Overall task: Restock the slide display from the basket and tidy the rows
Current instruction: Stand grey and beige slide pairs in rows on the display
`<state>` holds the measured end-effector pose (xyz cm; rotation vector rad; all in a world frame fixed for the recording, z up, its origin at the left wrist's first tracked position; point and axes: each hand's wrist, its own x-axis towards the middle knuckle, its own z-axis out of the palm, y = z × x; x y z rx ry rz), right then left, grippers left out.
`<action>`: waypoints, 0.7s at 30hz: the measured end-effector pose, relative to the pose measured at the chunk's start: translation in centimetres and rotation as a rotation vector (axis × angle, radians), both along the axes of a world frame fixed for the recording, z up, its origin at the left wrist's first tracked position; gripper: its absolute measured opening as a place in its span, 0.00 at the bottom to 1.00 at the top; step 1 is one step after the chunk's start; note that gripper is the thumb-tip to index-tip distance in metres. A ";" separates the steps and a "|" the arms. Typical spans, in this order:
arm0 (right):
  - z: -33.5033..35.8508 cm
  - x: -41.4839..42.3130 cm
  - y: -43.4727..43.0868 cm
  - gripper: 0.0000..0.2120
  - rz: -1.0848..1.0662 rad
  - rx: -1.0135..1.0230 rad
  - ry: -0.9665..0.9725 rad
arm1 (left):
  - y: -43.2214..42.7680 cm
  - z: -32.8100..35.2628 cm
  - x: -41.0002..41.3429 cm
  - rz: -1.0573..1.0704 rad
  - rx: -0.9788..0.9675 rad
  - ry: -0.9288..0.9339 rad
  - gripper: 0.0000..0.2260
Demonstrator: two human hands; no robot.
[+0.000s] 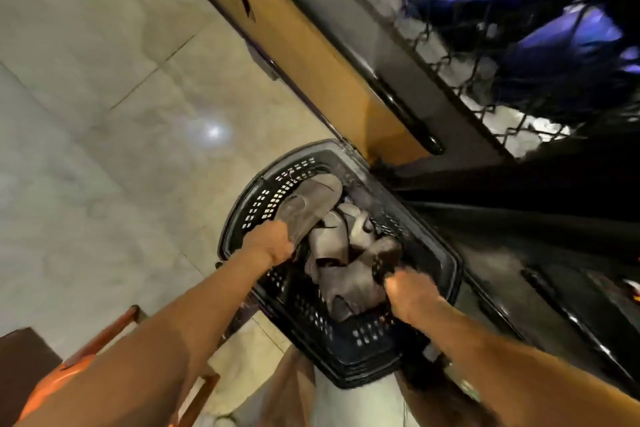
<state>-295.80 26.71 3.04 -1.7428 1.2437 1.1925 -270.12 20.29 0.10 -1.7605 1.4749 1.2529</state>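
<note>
A black plastic basket (pixel 256 204) sits on the tiled floor below me, holding several grey slides (pixel 332 243) in a loose heap. My left hand (pixel 268 243) grips the heel end of one grey slide (pixel 308 204), which lies along the basket's left wall. My right hand (pixel 408 291) is inside the basket at its right side, fingers curled around the dark end of another slide (pixel 384 260). The picture is blurred, so the right hand's grip is hard to read in detail.
A display unit with an orange-brown panel (pixel 311 55) and a black wire grid (pixel 460 55) runs along the right, close to the basket. Purple-lit items (pixel 561 35) show behind the grid. An orange stool or frame (pixel 69 371) stands at lower left on the pale floor tiles (pixel 86 149).
</note>
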 end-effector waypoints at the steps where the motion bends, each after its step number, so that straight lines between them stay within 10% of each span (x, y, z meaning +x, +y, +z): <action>1: -2.1 0.0 -0.1 0.18 -0.007 -0.005 -0.026 | 0.1 -2.1 0.1 0.025 0.007 -0.005 0.13; 13: -24.0 1.2 3.0 0.25 0.492 0.026 -0.189 | 0.4 -19.5 0.1 0.435 -0.038 0.030 0.25; 19: -26.6 -1.3 2.2 0.03 0.427 -0.128 -0.203 | -0.1 -22.8 1.3 0.740 -0.037 0.068 0.31; 21: -25.5 -0.9 1.8 0.19 0.459 -0.199 -0.228 | -0.2 -24.0 1.6 0.807 0.041 0.131 0.30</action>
